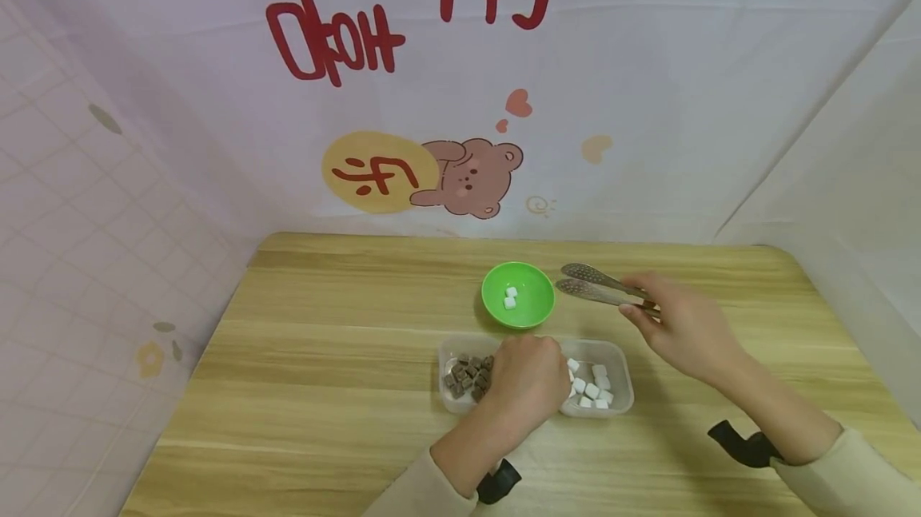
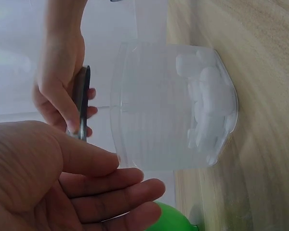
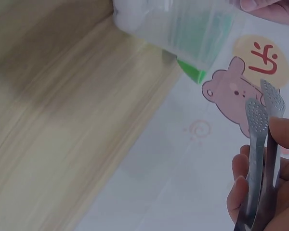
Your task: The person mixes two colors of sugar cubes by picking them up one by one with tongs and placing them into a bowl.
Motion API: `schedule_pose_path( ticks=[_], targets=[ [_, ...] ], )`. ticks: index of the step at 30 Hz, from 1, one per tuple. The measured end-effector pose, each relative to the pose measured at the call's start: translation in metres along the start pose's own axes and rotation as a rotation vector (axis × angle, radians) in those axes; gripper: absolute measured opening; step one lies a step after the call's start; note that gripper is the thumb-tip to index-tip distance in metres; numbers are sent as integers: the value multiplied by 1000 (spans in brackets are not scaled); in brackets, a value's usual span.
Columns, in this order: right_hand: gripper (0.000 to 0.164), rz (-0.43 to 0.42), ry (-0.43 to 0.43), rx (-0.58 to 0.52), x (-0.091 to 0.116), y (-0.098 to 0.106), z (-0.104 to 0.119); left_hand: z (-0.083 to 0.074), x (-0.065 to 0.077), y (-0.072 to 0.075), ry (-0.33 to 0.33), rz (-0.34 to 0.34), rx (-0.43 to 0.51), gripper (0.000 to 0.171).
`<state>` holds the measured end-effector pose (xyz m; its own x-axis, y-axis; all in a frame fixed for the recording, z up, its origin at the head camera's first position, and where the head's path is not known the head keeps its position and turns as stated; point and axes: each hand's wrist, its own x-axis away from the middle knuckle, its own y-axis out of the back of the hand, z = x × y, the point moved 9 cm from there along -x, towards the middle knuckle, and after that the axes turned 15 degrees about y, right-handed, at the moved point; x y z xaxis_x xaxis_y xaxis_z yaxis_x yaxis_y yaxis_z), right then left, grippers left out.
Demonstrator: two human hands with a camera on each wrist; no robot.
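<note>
My left hand [image 1: 531, 377] is above the middle of a clear plastic container [image 1: 630, 385], and in the left wrist view its thumb and index finger pinch the rim. White cubes [image 1: 590, 391] lie in the container's right part. Brown cubes [image 1: 460, 381] sit to the left of the hand, which hides the middle. Off to the right, my right hand [image 1: 694, 333] grips metal tongs [image 1: 590, 292] with perforated tips. The tips stand slightly apart with nothing between them, pointing left, near a green bowl [image 1: 536, 309]. Two white cubes [image 1: 511, 297] lie inside the bowl.
All of it stands on a wood-grain table [image 1: 345, 357]. Behind the table hangs a white cloth [image 1: 647, 101] with a printed bear and red characters. Another pale cloth [image 1: 72, 221] closes off the left side. Black straps [image 1: 744, 445] show at the wrists.
</note>
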<state>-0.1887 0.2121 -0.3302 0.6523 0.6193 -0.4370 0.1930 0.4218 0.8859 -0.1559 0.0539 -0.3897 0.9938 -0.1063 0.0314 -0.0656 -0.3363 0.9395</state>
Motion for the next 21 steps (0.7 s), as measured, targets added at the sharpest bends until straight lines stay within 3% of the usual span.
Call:
schedule_pose_path(
  ticks=[10,15,19,21],
  targets=[
    [45,-41,40,70,21,24,0,0,0,0,-1,24,19,46],
    [39,-90,101,107,30,35,5,0,-1,0,-7,19,23,46],
    [63,-121,142,119,36,42,12,0,-1,0,1,16,16,44],
    [65,-119,148,123,38,44,15,0,-1,1,3,13,15,44]
  ],
)
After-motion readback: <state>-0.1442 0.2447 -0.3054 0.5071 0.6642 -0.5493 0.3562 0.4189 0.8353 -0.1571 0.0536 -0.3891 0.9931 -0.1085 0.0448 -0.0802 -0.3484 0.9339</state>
